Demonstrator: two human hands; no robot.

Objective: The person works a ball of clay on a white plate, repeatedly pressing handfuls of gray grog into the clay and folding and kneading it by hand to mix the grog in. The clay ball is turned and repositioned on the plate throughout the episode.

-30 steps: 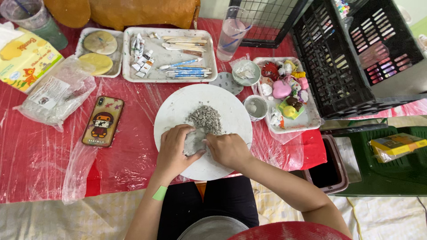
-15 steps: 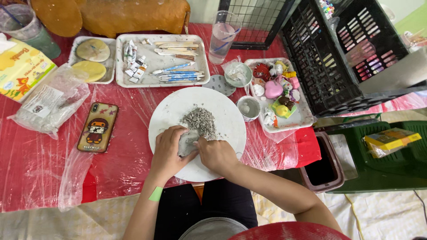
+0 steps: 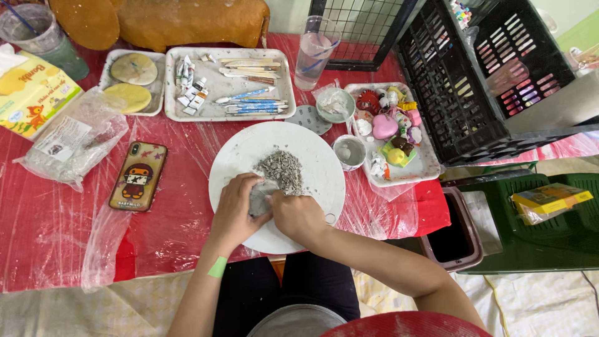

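We held the grey clay lump (image 3: 261,198) over the white plate (image 3: 237,156) | left hand (image 3: 234,209) and right hand (image 3: 298,215) fingers clenched on it | soft, crumbly, we judged; grip its sides beside crumb pile (image 3: 281,170).

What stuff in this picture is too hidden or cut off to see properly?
Head view:
- Grey lump: mostly covered by the left hand and right hand; its shape is unclear.
- White plate: its near part lies under both hands.
- Plastic cup: cut by the top edge.
- Small figures in the tray: too small to identify.
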